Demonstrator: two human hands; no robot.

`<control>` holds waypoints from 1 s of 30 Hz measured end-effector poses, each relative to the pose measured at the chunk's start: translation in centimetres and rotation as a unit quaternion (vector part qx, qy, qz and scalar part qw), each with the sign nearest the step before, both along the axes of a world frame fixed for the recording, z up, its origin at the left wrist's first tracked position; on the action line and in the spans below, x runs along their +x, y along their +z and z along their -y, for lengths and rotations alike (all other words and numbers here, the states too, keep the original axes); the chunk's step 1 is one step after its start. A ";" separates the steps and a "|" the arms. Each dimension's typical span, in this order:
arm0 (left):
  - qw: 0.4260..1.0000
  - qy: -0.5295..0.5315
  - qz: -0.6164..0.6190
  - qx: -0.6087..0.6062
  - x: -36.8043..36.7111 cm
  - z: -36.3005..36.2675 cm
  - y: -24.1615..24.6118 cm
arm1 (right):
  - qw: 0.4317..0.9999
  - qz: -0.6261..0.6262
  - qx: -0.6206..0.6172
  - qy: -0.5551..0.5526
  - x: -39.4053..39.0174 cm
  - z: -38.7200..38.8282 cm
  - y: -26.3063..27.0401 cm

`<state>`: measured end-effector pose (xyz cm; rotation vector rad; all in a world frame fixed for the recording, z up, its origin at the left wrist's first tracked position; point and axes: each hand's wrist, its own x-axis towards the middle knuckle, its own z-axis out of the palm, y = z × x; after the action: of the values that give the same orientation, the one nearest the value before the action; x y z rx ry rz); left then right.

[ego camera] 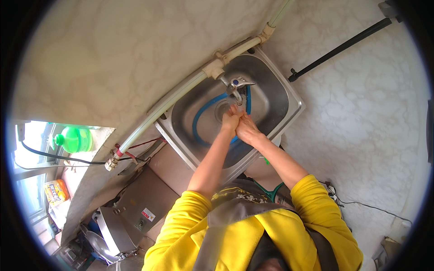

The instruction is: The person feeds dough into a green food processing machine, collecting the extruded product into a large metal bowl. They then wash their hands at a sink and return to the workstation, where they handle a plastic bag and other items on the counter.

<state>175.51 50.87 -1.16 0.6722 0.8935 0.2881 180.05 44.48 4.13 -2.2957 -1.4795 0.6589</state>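
My left hand (232, 119) and my right hand (248, 130) are pressed together just below the spout of a metal faucet (237, 91). Neither holds an object; the fingers overlap and are partly hidden. Both hang over the basin of a stainless steel sink (278, 111). A lever handle (242, 82) with a blue dot tops the faucet. Whether water runs onto the hands is hard to make out. Beneath them a blue hose (195, 122) lies curved in the basin, near the round drain (221, 111).
A pale plastic pipe (183, 96) runs along the wall behind the sink. On the windowsill at left stand a green bottle (76, 139) and an orange-yellow packet (57, 192). Below them sits a metal cabinet (149, 200). A black pole (339, 50) leans at upper right.
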 end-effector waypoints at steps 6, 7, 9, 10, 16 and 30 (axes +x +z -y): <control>0.944 0.025 0.165 -0.286 0.1 -3.0 -1.3 | 0.879 -0.422 0.175 -0.139 -4.2 1.7 2.4; 0.970 0.031 0.119 -0.211 0.5 -2.4 -1.1 | 0.768 -0.573 0.214 -0.191 -4.6 1.4 3.0; 0.996 0.070 -0.032 0.049 1.7 -1.1 -0.4 | 0.768 -0.519 0.212 -0.310 -5.4 0.2 3.7; 0.985 0.101 -0.073 0.122 2.2 -0.6 -0.1 | 0.806 -0.441 0.196 -0.342 -5.5 -0.7 3.7; 0.972 0.050 -0.098 0.209 1.6 1.3 -0.1 | 0.730 -0.434 0.174 -0.499 -1.3 -3.9 1.2; 0.915 0.035 -0.162 0.367 0.5 1.2 0.6 | 0.861 -0.303 0.166 -0.374 -5.3 0.2 0.9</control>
<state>176.04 49.64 -0.53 1.4173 1.1319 0.6025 174.76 44.26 5.01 -1.8952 -0.3221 0.7084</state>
